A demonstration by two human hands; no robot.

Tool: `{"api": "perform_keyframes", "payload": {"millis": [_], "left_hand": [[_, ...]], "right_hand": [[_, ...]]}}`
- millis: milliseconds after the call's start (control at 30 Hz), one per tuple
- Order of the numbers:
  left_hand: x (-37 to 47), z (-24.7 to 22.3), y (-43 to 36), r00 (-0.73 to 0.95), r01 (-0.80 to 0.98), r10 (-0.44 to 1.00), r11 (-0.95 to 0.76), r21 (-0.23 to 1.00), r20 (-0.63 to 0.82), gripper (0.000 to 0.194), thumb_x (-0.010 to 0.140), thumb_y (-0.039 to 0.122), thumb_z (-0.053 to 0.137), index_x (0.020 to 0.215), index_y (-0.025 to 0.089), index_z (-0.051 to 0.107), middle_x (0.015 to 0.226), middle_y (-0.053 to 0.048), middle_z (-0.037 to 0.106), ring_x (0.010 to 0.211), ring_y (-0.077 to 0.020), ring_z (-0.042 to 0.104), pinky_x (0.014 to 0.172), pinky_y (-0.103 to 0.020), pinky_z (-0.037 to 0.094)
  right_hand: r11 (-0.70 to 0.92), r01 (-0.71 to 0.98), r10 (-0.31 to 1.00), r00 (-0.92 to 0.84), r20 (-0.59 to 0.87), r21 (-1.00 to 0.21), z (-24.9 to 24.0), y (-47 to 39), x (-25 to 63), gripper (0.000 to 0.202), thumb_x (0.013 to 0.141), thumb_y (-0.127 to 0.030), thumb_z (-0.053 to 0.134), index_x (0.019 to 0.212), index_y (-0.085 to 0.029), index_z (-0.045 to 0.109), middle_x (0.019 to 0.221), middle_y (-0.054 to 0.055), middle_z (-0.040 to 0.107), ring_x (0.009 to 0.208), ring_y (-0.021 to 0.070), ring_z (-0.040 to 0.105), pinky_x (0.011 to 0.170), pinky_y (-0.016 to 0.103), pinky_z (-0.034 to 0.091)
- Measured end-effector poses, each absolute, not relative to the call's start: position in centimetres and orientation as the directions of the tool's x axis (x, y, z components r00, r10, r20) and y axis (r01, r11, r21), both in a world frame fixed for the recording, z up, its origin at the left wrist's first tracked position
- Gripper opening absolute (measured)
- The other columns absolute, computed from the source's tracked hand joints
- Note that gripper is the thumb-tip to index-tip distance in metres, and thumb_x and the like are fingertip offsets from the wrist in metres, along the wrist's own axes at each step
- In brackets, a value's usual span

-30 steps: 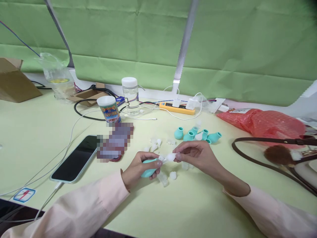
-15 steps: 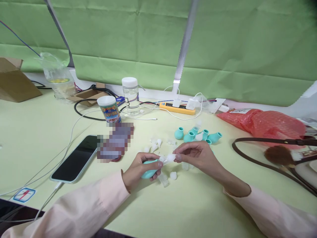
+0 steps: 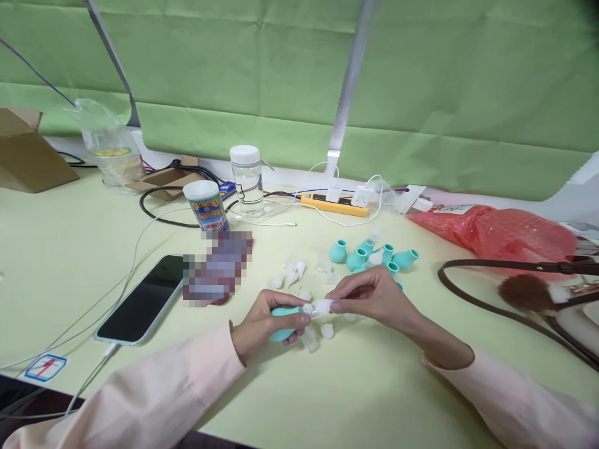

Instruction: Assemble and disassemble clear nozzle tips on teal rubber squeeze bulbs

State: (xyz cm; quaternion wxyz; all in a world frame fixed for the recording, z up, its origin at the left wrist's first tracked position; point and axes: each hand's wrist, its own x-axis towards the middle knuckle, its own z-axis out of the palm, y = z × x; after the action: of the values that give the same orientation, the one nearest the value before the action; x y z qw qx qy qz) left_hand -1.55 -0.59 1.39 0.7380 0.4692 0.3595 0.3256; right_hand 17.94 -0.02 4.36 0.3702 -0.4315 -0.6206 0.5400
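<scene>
My left hand (image 3: 269,321) is closed round a teal bulb (image 3: 283,315), whose clear and white end points right. The fingertips of my right hand (image 3: 369,296) pinch a small white translucent piece (image 3: 322,307) against that end. Several teal bulbs with open necks (image 3: 357,259) stand or lie beyond my right hand. Small white pieces (image 3: 291,274) are scattered past my left hand. Below my fingers lie a clear piece (image 3: 309,340) and a round white one (image 3: 327,330).
Left of my hands lie a phone (image 3: 143,299) on a cable and a blurred dark red item (image 3: 219,268). Behind stand a printed cup (image 3: 206,206), a lidded bottle (image 3: 247,181) and a yellow power strip (image 3: 334,203). At right are red bubble wrap (image 3: 505,234) and a brown strap (image 3: 496,265).
My right hand has moved slightly down, with the white piece lower and closer in line with the bulb. My left hand has shifted a little, still round the bulb.
</scene>
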Motion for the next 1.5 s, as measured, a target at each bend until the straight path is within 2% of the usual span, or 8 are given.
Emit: {"api": "perform_keyframes", "payload": {"millis": [567, 733, 833, 967, 1067, 1167, 1300, 1500], "left_hand": [[-1.7, 0.5, -0.1, 0.614, -0.21, 0.768, 0.38, 0.901, -0.181, 0.022, 0.062, 0.026, 0.066, 0.073, 0.006, 0.065, 0.049, -0.002, 0.053, 0.039, -0.0054, 0.042, 0.038, -0.018, 0.028], [-1.7, 0.3, 0.0, 0.615, -0.249, 0.778, 0.351, 0.903, -0.133, 0.025, 0.061, 0.025, 0.067, 0.08, 0.009, 0.064, 0.052, -0.003, 0.058, 0.044, -0.0094, 0.049, 0.044, -0.021, 0.035], [-1.8, 0.4, 0.1, 0.617, -0.258, 0.78, 0.325, 0.91, -0.104, 0.033, 0.061, 0.027, 0.068, 0.09, 0.011, 0.063, 0.071, -0.007, 0.064, 0.064, -0.0167, 0.057, 0.06, -0.028, 0.043], [-1.9, 0.7, 0.2, 0.607, -0.255, 0.793, 0.258, 0.932, -0.054, 0.035, 0.067, 0.028, 0.061, 0.098, 0.011, 0.061, 0.096, -0.013, 0.061, 0.089, -0.0236, 0.054, 0.077, -0.034, 0.041], [-1.9, 0.8, 0.1, 0.595, -0.193, 0.803, 0.119, 0.974, 0.019, 0.028, 0.069, 0.025, 0.058, 0.093, 0.012, 0.062, 0.094, -0.012, 0.059, 0.085, -0.0207, 0.054, 0.074, -0.033, 0.044], [-1.8, 0.9, -0.3, 0.584, -0.029, 0.786, -0.231, 0.972, 0.204, 0.023, 0.067, 0.02, 0.058, 0.089, 0.014, 0.062, 0.091, -0.01, 0.057, 0.08, -0.0177, 0.053, 0.069, -0.03, 0.044], [-1.7, 0.6, -0.8, 0.609, 0.182, 0.656, -0.663, 0.726, 0.446, 0.026, 0.066, 0.017, 0.055, 0.091, 0.015, 0.061, 0.088, -0.009, 0.055, 0.082, -0.018, 0.05, 0.075, -0.034, 0.042], [-1.6, -0.1, -0.7, 0.716, 0.355, 0.571, -0.794, 0.494, 0.402, 0.041, 0.062, 0.028, 0.058, 0.1, 0.013, 0.055, 0.089, -0.011, 0.053, 0.082, -0.0205, 0.046, 0.072, -0.035, 0.042]], "right_hand": [[0.008, 0.065, 0.948, -0.317, -0.013, -0.998, 4.0, -0.1, 17.4, 0.016, 0.048, -0.011, 0.073, 0.063, -0.017, 0.069, 0.064, 0.002, 0.068, 0.057, 0.0126, 0.061, 0.054, 0.022, 0.049], [0.083, 0.195, 0.957, -0.288, 0.024, -0.977, 5.3, -0.8, 17.6, 0.014, 0.054, -0.018, 0.071, 0.068, -0.017, 0.069, 0.066, 0.003, 0.068, 0.059, 0.0137, 0.061, 0.053, 0.023, 0.05], [0.18, 0.34, 0.941, -0.333, 0.061, -0.923, 7.3, -1.2, 18.5, 0.012, 0.058, -0.023, 0.069, 0.069, -0.017, 0.069, 0.068, 0.004, 0.068, 0.06, 0.0152, 0.061, 0.054, 0.025, 0.051], [0.321, 0.57, 0.918, -0.385, 0.099, -0.757, 10.5, -2.0, 21.2, 0.01, 0.061, -0.028, 0.067, 0.065, -0.019, 0.068, 0.067, 0.003, 0.067, 0.062, 0.0165, 0.062, 0.056, 0.025, 0.051], [0.314, 0.753, 0.947, -0.294, 0.131, -0.578, 12.2, -2.6, 24.1, 0.016, 0.06, -0.037, 0.066, 0.061, -0.022, 0.067, 0.062, 0.002, 0.065, 0.057, 0.0155, 0.06, 0.049, 0.023, 0.049], [0.232, 0.886, 0.971, -0.234, 0.045, -0.402, 12.9, -2.7, 27.3, 0.019, 0.062, -0.042, 0.062, 0.064, -0.024, 0.067, 0.066, 0.002, 0.066, 0.057, 0.014, 0.06, 0.047, 0.021, 0.047], [0.021, 0.968, 1.0, -0.024, -0.009, -0.25, 13.2, -1.7, 29.5, 0.024, 0.061, -0.043, 0.062, 0.066, -0.02, 0.067, 0.066, 0.004, 0.066, 0.062, 0.0144, 0.06, 0.052, 0.025, 0.043], [0.058, 0.979, 0.995, -0.072, -0.064, -0.197, 12.4, 0.5, 29.0, 0.017, 0.067, -0.03, 0.058, 0.061, -0.017, 0.065, 0.06, 0.004, 0.064, 0.051, 0.01, 0.055, 0.046, 0.022, 0.037]]}}
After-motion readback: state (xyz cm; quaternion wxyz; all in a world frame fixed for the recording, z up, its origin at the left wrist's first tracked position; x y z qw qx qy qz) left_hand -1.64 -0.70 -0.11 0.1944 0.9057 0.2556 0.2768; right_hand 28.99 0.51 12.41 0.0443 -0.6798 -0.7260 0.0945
